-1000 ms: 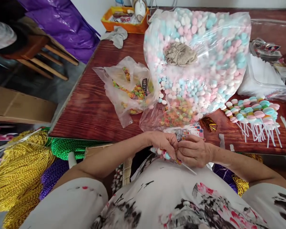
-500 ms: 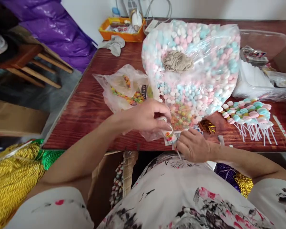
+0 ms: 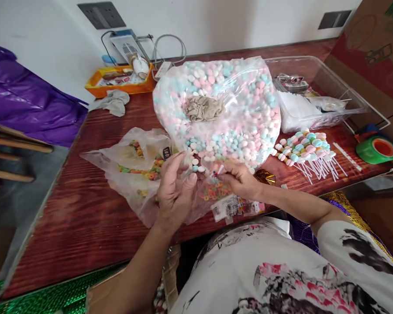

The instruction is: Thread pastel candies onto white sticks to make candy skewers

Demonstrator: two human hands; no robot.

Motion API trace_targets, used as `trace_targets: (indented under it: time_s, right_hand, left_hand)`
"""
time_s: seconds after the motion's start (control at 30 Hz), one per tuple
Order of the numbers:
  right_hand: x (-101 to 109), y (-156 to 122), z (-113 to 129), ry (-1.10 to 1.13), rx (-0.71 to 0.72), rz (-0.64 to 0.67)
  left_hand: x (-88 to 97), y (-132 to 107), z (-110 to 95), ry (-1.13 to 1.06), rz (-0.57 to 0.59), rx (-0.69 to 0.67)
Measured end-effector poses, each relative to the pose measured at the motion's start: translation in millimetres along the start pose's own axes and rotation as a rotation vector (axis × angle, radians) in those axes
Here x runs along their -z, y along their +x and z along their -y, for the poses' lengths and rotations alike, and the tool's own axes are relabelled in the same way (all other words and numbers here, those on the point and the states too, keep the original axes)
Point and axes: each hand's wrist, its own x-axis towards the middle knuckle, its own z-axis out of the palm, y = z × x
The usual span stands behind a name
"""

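Observation:
My left hand hovers over the table with fingers curled loosely and apart, against the thin plastic of the bag of coloured ring candies. My right hand pinches a small candy stick just beside the mouth of the big clear bag of pink, blue and white round candies. A crumpled beige cloth lies inside that big bag. A pile of finished candy skewers on white sticks lies to the right of my right hand.
Small printed packets lie at the table's front edge. A clear plastic tray holds white bags at the back right. A green tape roll, an orange tray, a grey rag and a cardboard box surround the work area.
My view has lifted up and away from my lap. Both hands rose from my lap to the table, and my left hand let go of the candy stick and spread near the bags.

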Motion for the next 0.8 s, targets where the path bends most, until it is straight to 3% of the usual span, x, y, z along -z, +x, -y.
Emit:
trace_targets:
  time_s: [0.13,0.23,0.37,0.5,0.6,0.7,0.8]
  right_hand:
    - [-9.5,2.0,-0.8,0.035,0.127,-0.148]
    - [-31.4,-15.5,-3.9,0.068,0.158,-0.136]
    - [-57.1,-39.9,-13.7,0.237,-0.028,0.114]
    - [-70.6,-43.1,-19.4,0.524,-0.354,0.251]
    - [-79.1,-40.5,-15.5,0.639,-0.471,0.331]
    - [-79.5,-45.9,-6.7,0.508,-0.372,0.386]
    - [-52.9,-58.7,-5.2,0.078,-0.042,0.248]
  left_hand:
    - [-10.9,-32.5,2.1,-0.584,0.151,0.565]
    - [-12.8,-42.5,-1.3,-0.897,0.191,0.801]
    - [-2.8,-48.5,-11.8,-0.972,-0.052,0.707]
    - [0.3,-62.8,-18.5,-0.938,-0.051,0.563]
    - [-1.5,-71.1,-14.4,-0.895,-0.077,0.510]
    - [18.8,-78.7,-4.5,-0.817,-0.166,0.629]
    - [74.0,-103.4,-2.1,-0.391,-0.111,0.791]
